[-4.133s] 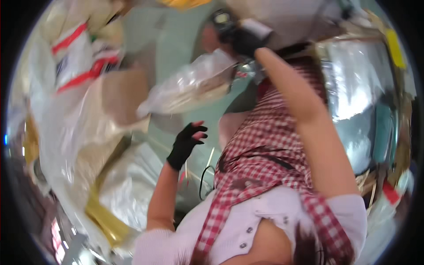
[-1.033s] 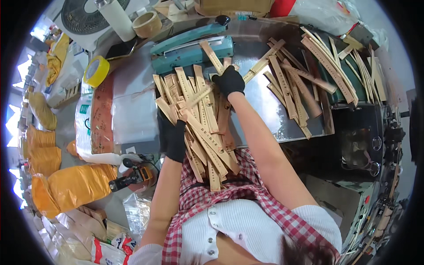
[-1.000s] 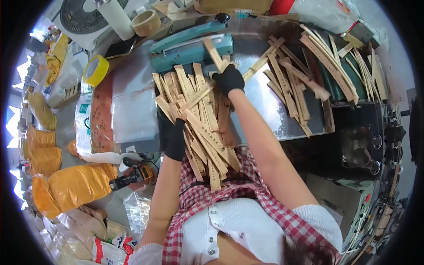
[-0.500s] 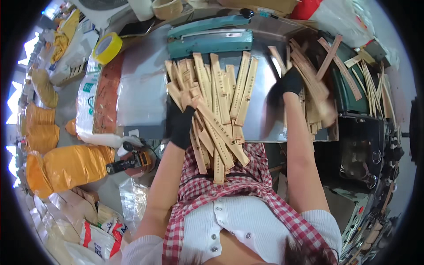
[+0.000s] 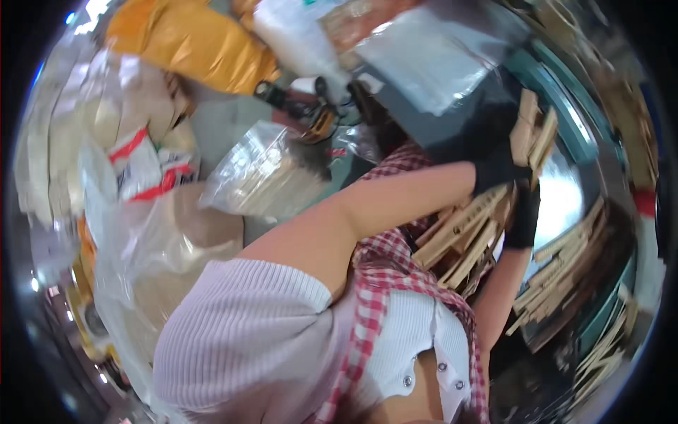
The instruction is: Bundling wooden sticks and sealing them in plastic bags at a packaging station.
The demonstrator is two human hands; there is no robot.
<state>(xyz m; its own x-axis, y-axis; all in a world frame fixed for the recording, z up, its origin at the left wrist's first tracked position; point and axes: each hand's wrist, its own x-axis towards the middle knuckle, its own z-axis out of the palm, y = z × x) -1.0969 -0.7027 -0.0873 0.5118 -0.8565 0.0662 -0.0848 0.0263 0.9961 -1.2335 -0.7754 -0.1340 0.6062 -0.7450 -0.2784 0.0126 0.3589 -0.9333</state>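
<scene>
My left hand [image 5: 498,166], in a black glove, closes round a bundle of long, narrow tan printed strips [image 5: 538,141]. Their ends stick out beyond the fingers. My right hand [image 5: 522,220], also gloved in black, meets the left one at the bundle. Its fingers look wrapped on the strips, though partly hidden and blurred. More tan strips [image 5: 462,233] lie across the checked apron on my lap, below the hands.
A pile of tan strips [image 5: 558,272] lies on the metal table beyond my right hand. Thin sticks [image 5: 600,353] stand at the lower right. A teal metal device [image 5: 565,99] is at the table's far side. Left are a clear bag [image 5: 265,169], a hand tool [image 5: 300,113] and an orange package [image 5: 191,42].
The view has swung strongly toward the left side, so the table now sits at upper right. My right hand has come from the right-hand pile to the left hand's bundle.
</scene>
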